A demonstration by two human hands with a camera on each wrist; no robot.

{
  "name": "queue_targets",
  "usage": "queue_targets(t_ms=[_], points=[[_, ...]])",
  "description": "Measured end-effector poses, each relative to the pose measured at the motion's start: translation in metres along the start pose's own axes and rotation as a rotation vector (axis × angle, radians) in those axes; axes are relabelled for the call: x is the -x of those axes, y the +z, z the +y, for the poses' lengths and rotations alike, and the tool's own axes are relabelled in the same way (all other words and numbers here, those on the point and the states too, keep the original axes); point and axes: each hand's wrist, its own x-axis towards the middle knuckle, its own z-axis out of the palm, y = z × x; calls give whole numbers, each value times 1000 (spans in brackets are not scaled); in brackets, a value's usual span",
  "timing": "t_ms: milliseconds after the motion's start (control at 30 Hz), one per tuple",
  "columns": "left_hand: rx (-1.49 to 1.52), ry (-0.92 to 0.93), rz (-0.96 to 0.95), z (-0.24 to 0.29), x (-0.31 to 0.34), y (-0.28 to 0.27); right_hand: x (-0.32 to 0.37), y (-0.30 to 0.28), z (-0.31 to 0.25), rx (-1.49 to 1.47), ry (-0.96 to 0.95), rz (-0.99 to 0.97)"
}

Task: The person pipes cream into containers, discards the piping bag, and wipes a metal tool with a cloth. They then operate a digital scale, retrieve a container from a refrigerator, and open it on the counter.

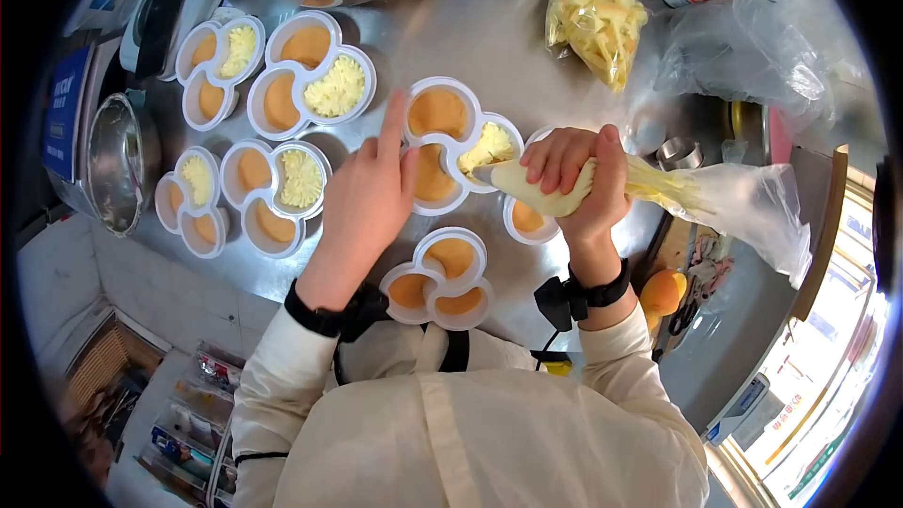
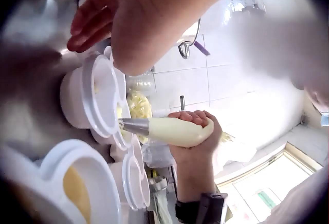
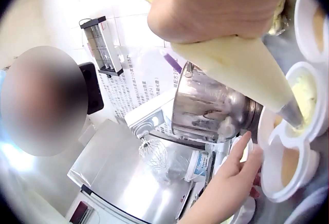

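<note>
My right hand grips a piping bag filled with pale yellow cream, its twisted clear tail trailing to the right. The metal nozzle points down into one compartment of a white three-part cup. Piped cream partly fills that compartment; the other two hold an orange-brown filling. Beside the cup's left side is my left hand, index finger extended and holding nothing. Another three-part cup nearer my body has orange-brown filling in all its compartments. A further cup sits partly hidden under the right hand.
Several cups with piped cream stand at the left. Beyond them are a scale and a steel bowl. A bag of yellow pieces lies at the back, with clear plastic bags to its right. Orange fruit sits at right.
</note>
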Motion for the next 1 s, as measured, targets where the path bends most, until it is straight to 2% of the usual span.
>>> queue_targets(t_ms=[133, 200, 300, 667, 767, 867, 933, 1000], points=[[164, -6, 43, -7, 27, 5, 1, 2, 5, -14, 19, 26], [430, -159, -71, -8, 32, 7, 1, 2, 8, -10, 19, 20], [545, -189, -104, -9, 33, 9, -1, 4, 11, -2, 14, 10], [628, -220, -91, -13, 29, 18, -1, 5, 6, 34, 30, -1], [608, -203, -78, -15, 29, 20, -3, 1, -2, 38, -40, 44], [552, -194, -46, -16, 26, 19, -5, -6, -11, 5, -103, 27], [521, -195, -31, -16, 24, 18, -7, -6, -17, 63, -32, -68], [465, -143, 24, -17, 20, 19, -5, -4, -10, 70, -22, -83]])
